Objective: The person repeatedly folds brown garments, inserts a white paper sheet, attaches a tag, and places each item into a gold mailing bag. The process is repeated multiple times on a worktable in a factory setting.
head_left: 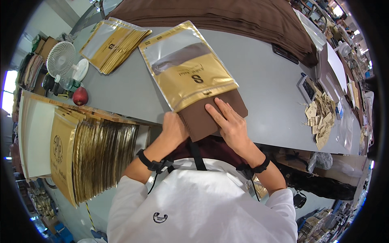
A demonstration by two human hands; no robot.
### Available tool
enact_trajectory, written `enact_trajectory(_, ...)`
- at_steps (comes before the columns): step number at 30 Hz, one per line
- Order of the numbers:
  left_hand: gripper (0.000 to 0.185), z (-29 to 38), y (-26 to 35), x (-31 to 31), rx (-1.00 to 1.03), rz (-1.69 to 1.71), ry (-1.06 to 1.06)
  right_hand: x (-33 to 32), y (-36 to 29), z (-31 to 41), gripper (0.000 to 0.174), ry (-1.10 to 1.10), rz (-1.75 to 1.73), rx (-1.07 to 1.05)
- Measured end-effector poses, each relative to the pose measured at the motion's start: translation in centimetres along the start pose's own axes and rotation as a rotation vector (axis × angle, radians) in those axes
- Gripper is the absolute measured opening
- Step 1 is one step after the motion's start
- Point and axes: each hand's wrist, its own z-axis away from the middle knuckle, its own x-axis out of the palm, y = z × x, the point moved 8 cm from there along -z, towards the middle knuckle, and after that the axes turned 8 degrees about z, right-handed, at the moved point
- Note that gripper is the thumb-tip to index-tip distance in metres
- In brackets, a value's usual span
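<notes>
A gold-and-clear plastic garment bag (197, 71) lies slanted on the grey table in front of me, its open end toward me. Folded brown cloth (202, 121) sits partly inside it. More of that cloth shows through the bag's clear window, and the near part sticks out over the table's front edge. My left hand (174, 129) is curled at the cloth's left edge, beside the bag's near corner, with its fingertips hidden. Across the top of the cloth lie the extended fingers of my right hand (232, 121), at the right side. Its thumb is out of sight.
Flat gold bags (114, 42) are stacked at back left, near a white fan (62, 59), a bottle (67, 82) and a red fruit (80, 96). Brown fabric (212, 13) spans the back. Tags (322, 117) lie right. An open box (36, 133) of upright bags stands left.
</notes>
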Motion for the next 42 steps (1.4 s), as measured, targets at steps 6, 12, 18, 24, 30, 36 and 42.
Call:
enact_trajectory(6, 0.022, 4.5, 5.6, 1.3, 0.048, -0.063, -0.003, 5.0, 0.6, 0.6, 0.038, -0.023, 0.049, 0.031)
enact_trajectory(12, 0.025, 7.4, 3.6, 0.3, -0.015, 0.062, 0.072, 4.2, -0.6, 1.0, 0.024, -0.124, -0.216, 0.172)
enact_trajectory(18, 0.022, 12.3, 0.8, -1.8, -0.03, 0.371, 0.179, -4.5, -4.6, 5.6, 0.011, -0.092, -0.443, -0.003)
enact_trajectory(24, 0.013, 16.1, -1.6, 6.3, -0.623, 0.969, -0.342, -5.2, 3.4, 9.8, 0.041, -0.106, -0.021, 0.594)
enact_trajectory(30, 0.044, 16.4, -1.8, 8.7, -0.994, 1.337, -0.31, 1.7, 2.4, 12.6, 0.047, -0.504, -0.885, 1.007)
enact_trajectory(36, 0.036, 13.1, -3.2, 6.7, -0.964, 1.286, 0.047, 5.8, -0.7, 11.5, 0.046, -0.542, -1.229, 0.949)
enact_trajectory(42, 0.024, 11.9, -4.0, 5.2, -0.91, 1.413, 0.346, 8.2, -2.2, 10.3, 0.043, -0.501, -1.263, 0.939)
